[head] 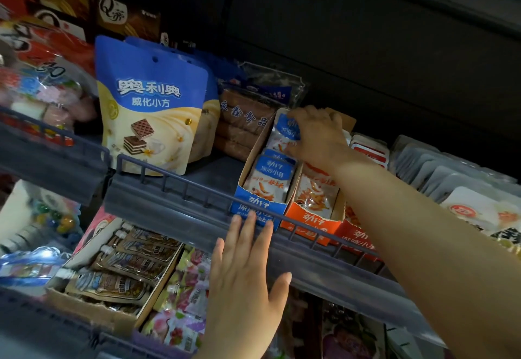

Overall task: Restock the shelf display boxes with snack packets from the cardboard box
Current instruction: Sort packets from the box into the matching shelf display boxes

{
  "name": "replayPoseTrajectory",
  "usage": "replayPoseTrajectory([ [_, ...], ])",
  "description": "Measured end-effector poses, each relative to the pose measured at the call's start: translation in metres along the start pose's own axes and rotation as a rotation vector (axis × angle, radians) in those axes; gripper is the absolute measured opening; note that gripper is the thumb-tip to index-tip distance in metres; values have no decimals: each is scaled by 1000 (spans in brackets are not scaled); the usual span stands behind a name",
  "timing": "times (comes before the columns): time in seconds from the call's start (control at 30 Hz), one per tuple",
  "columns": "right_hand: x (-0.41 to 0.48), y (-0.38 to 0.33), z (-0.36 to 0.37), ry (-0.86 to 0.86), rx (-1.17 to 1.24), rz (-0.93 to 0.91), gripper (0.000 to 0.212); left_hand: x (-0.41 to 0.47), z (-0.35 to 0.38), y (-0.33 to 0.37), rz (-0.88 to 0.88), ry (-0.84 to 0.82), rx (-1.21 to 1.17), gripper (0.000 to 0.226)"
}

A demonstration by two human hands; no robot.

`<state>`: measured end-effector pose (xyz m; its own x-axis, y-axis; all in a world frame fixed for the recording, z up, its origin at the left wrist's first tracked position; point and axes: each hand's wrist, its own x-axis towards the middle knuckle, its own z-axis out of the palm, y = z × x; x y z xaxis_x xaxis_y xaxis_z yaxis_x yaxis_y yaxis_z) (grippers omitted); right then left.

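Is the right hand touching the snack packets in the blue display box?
Touching. The head view shows the right hand curled over the tops of the rear snack packets standing in the blue display box, with no gap visible.

Grey-blue plastic shelf rail (169, 198) w/ low fence runs diag across; dark back panel (366, 57) behind, dim up top; lower tier edge (33, 319) btm-left.

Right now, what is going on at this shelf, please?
A person is restocking a shop shelf. The right hand grips blue snack packets at the back of the blue display box, which is partly filled. The left hand is open, its straight fingers against the shelf rail below that box. An orange display box stands beside it. The cardboard box is not in view.
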<state>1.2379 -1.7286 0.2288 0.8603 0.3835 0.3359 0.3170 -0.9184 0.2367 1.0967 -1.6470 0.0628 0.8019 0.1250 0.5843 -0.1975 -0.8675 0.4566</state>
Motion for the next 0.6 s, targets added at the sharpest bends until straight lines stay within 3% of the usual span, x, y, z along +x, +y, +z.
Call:
replayPoseTrajectory([
  [0.2,-4,4,2,6,71,25,60,-1,2,0,-4,30,10,67],
  [0.4,-24,6,-10,94,160,9,39,-2,-4,7,5,60,44,62],
  [0.6,-87,11,-28,145,377,-75,23,-11,-14,24,38,125,-141,44],
])
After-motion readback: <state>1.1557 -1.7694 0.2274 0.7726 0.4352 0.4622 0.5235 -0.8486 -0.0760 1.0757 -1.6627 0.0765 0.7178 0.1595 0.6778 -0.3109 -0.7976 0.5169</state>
